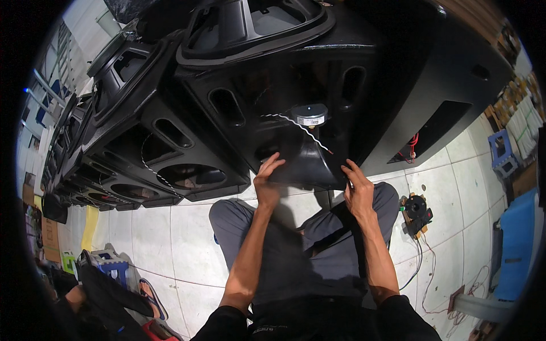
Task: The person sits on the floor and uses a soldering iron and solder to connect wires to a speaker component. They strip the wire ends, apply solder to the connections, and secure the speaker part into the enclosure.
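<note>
A black horn-shaped speaker part (301, 162) with a round silver-topped driver (309, 114) on its back is held in front of a large black speaker cabinet (273, 74). My left hand (266, 179) grips the horn's lower left edge. My right hand (357, 190) grips its lower right edge. A twisted white wire (301, 129) runs across the horn from the driver. My knees in grey trousers (273, 238) are below.
Several more black speaker cabinets (131, 131) stand in a row to the left. On the white tiled floor (170, 227) to the right lie a small black part on a wooden block (417, 211), red wires (412, 145), and a blue stool (500, 153). Another blue stool (108, 262) sits lower left.
</note>
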`<state>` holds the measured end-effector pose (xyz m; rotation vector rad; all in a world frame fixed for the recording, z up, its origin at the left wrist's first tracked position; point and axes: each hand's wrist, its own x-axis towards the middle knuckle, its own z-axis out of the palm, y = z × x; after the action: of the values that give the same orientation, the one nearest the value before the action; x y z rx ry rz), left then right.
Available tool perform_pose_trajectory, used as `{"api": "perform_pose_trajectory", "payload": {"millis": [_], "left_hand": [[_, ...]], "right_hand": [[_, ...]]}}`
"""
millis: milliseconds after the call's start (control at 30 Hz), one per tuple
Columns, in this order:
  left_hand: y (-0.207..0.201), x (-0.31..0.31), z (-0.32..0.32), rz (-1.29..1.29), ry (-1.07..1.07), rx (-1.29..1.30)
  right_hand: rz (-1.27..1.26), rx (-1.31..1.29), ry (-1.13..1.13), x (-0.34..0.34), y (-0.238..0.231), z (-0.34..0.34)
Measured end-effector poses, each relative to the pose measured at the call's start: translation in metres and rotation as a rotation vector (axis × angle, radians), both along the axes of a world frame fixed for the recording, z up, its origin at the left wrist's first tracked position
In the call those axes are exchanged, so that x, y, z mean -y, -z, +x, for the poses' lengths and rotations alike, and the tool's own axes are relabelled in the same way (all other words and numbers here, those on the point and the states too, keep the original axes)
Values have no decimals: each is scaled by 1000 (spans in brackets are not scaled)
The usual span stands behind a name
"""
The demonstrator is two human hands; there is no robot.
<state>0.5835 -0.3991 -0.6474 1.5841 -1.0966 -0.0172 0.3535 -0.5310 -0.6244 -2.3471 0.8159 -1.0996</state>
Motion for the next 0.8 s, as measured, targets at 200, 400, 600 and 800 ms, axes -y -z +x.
{"api": "perform_pose_trajectory", "payload": {"millis": [200,400,600,800], "left_hand": [[-6,1,-24,-141,4,136],[-32,2,-56,-107,7,144],[-34,11,-68,-88,41,133],[-37,18,-73,-157,20,68]], "right_hand": [[11,121,62,8,-18,-3],[-7,207,133,23,-35,0],[-123,232,238,37,-55,7],[-95,205,244,35,-60,7]]}}
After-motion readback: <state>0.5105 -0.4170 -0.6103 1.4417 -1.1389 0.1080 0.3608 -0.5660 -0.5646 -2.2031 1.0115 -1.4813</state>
